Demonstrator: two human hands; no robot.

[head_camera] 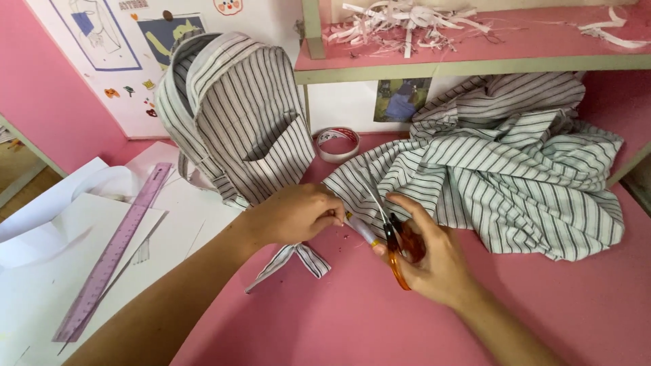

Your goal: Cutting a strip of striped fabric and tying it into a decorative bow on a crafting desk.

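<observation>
Between the two hands, just above the pink table (325,318), the fingers meet over the edge of a striped grey-and-white fabric (502,176). The right hand (434,261) has its fingers threaded through the amber handles of a pair of scissors (393,240), closed around them, with the blades pointing up and away into the near edge of the cloth. The left hand (295,213) is curled narrow, its fingertips pinching a small white tube-like object with a yellow band (363,230), which lies just beside the scissor handles. Directly under the left hand's fingers, a narrow striped fabric strip (298,261) lies crossed on the table. Beyond the left fingers stands a striped fabric backpack shape with a front pocket (237,115). Further back, between the backpack shape and the crumpled cloth, a roll of tape (338,144) sits on the table. Far to the left of the fingers, a translucent purple ruler (115,251) lies across white paper sheets (47,271). Above and behind the fingers, a shelf (475,57) carries shredded white paper strips (407,24).
</observation>
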